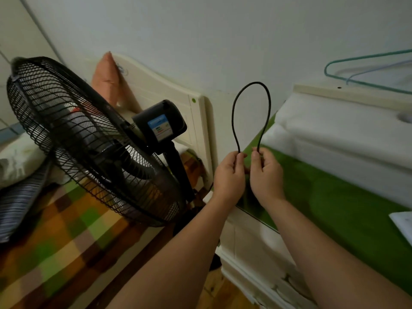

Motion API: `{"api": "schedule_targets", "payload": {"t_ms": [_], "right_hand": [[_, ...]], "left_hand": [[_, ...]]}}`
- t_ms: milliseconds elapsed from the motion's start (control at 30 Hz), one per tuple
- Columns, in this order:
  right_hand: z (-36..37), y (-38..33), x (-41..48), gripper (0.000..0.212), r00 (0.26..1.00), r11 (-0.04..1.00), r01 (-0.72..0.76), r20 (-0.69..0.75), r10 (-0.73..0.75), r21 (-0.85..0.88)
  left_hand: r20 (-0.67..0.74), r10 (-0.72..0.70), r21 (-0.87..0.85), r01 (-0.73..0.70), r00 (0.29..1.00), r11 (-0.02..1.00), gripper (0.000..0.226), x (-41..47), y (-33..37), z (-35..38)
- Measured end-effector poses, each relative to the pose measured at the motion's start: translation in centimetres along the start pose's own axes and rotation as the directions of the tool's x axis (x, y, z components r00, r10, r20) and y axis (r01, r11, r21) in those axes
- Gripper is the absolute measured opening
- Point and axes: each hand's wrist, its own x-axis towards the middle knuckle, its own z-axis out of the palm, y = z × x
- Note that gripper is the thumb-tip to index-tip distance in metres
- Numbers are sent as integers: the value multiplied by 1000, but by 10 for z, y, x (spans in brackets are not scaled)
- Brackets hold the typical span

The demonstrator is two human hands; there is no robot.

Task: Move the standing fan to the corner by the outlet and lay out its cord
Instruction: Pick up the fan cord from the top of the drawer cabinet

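Two hands raised near frame centre, close together but not touching: left hand (pixel 229 175) pinching one leg of the cord (pixel 254 83) between thumb and fingertips, right hand (pixel 266 175) pinching the other leg the same way, just beside it at 3 o'clock.

Likely trouble from here:
- Pulling the hands apart fast, probably snapping the loop into a kink rather than a flat run; better eased open.
- Drawing slack upward with the lower run out of sight below the hands, so possibly caught in the gap between bed and cabinet (pixel 249 248), or round the fan's base, hidden at 6 o'clock behind the left forearm.
- Tugging on a snagged line, hence a risk of rocking the fan (pixel 89 134), top-heavy by the look of it and standing right against the checked bedspread (pixel 55 241).
- Holding by so light a pinch, with a chance of one leg springing free.
- No outlet in view, so no telling whether enough length for the reach.

Cord: thin, black, round, matte, rising from the fingertips to 12 o'clock as a narrow upright arch against the pale wall; stiff enough to stand unsupported, so probably springy and slow to lie flat.

Fan: at 9 o'clock from the hands, black wire cage tilted and facing 8 o'clock, dark motor housing (pixel 159 124) with a blue-and-white label behind it, black pole (pixel 180 175) slanting down toward 5 o'clock, cream headboard (pixel 169 92) just behind.
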Motion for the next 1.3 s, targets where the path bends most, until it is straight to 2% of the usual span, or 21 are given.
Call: {"api": "schedule_targets", "payload": {"t_ms": [267, 433, 533, 633, 733, 833, 1033, 1200, 1300], "right_hand": [[1, -2, -4, 31, 999, 999, 39, 4, -39, -35], [9, -13, -9, 30, 1000, 1000, 3, -20, -3, -30], [22, -23, -16, 25, 996, 997, -70, 59, 67, 45], [38, -33, -19, 22, 963, 966, -218, 190, 190, 141], [46, -40, -15, 22, 937, 938, -300, 237, 256, 175], [55, -43, -14, 22, 924, 918, -333, 270, 271, 215], [67, -48, -6, 22, 930, 975, -216, 316, 189, 52], [74, -45, 10, 22, 917, 988, -154, 369, 149, -14], [81, -36, 26, 29, 913, 992, -36, 399, 83, -123]], "left_hand": [[37, -41, -26, 42, 999, 999, 22, -5, -3, -14], [119, -131, -94, 143, 984, 985, 27, 4, 2, -23], [74, -210, -230, 221, 975, 948, 25, 10, 1, -27], [-21, -279, -351, 255, 960, 901, 24, 11, -3, -30], [-61, -279, -403, 233, 958, 885, 24, 8, -5, -33], [-34, -279, -414, 241, 960, 878, 23, 7, -10, -40], [-115, -339, -283, 296, 934, 912, 30, 15, -14, -56], [-116, -491, -333, 432, 864, 838, 29, 30, -10, -53], [-151, -535, -318, 471, 832, 823, 30, 36, -16, -45]]}}
